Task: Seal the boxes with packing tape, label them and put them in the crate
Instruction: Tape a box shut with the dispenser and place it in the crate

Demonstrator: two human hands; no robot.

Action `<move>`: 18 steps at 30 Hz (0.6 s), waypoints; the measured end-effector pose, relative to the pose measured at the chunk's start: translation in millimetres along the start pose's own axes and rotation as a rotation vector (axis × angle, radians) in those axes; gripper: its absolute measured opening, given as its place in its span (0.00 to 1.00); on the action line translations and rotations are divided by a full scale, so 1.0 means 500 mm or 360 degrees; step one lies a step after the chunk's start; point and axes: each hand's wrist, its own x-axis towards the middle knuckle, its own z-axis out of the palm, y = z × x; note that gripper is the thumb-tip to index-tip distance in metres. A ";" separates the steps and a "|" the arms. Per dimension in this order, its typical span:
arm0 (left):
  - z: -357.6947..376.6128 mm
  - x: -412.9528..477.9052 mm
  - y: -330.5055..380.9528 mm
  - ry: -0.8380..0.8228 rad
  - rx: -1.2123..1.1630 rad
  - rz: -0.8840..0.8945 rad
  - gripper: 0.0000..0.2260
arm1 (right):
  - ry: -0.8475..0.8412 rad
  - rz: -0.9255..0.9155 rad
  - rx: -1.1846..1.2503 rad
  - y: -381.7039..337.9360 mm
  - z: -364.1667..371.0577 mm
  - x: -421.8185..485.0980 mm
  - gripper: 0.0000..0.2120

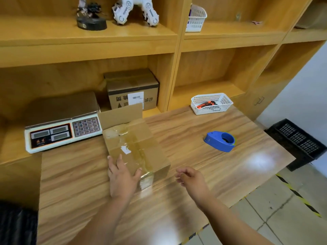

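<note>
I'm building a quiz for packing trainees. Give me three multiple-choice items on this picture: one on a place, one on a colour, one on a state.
1. Where does the tape dispenser lie? A on the table, right of the box; B on top of it; C inside it.
2. What colour is the crate? A white; B blue; C black.
3. How is the box's far flap? A taped down; B standing up; C torn off.
Answers: 1 A: it sits on bare wood, apart from the box. 2 C: the crate beside the table is black. 3 B: the flap rises at the box's far end.
</note>
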 end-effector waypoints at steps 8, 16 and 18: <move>0.059 -0.030 0.067 -0.0149 0.0122 0.0155 0.40 | 0.0065 -0.0589 -0.0666 -0.023 -0.013 0.120 0.12; 0.121 -0.036 0.138 -0.0200 0.0125 0.0115 0.50 | -0.0202 -0.1117 -0.1159 -0.048 -0.061 0.229 0.13; 0.134 -0.034 0.153 -0.0197 0.0156 0.0093 0.52 | -0.0286 -0.1221 -0.1252 -0.045 -0.078 0.251 0.13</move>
